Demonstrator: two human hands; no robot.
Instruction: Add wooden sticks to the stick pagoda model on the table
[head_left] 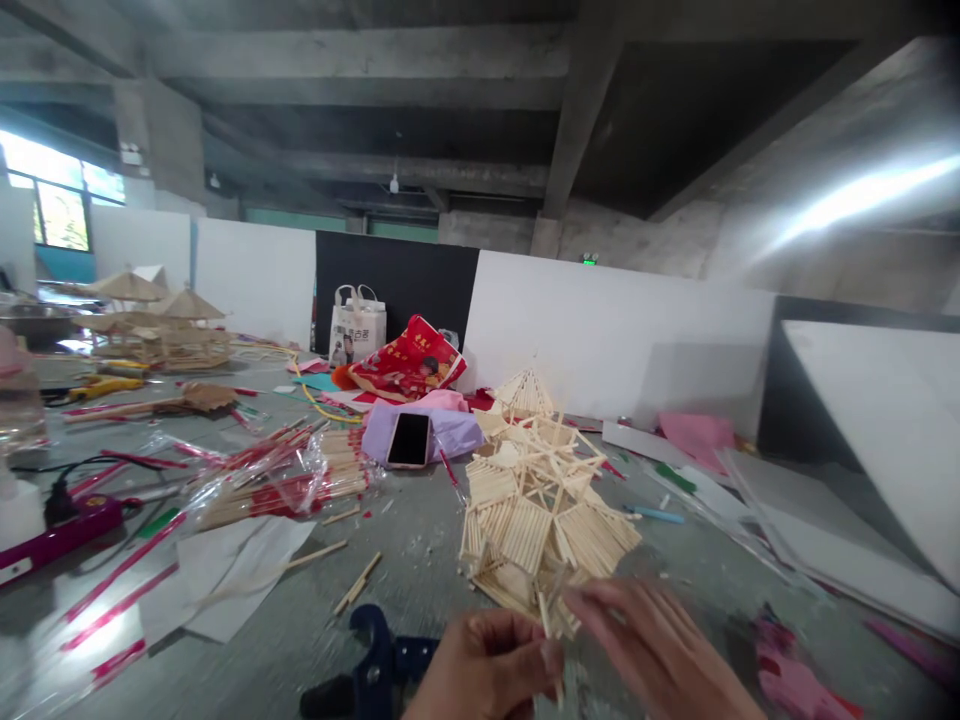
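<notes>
A model building made of thin wooden sticks [536, 500] lies tilted on the grey floor in front of me. My left hand [487, 665] pinches a short wooden stick [546, 625] at the model's near edge. My right hand [652, 645], blurred, has its fingers spread and touching the same near edge of the model, beside the stick. A dark blue cutter tool [375, 665] lies on the floor just left of my left hand.
Packs of chopsticks in clear wrap [285, 480] and loose sticks lie to the left, with white paper [225, 575] and a purple glue gun [60, 530]. A phone [409, 438] rests on lilac cloth. White boards [862, 440] lean at right. Other stick models [161, 325] stand far left.
</notes>
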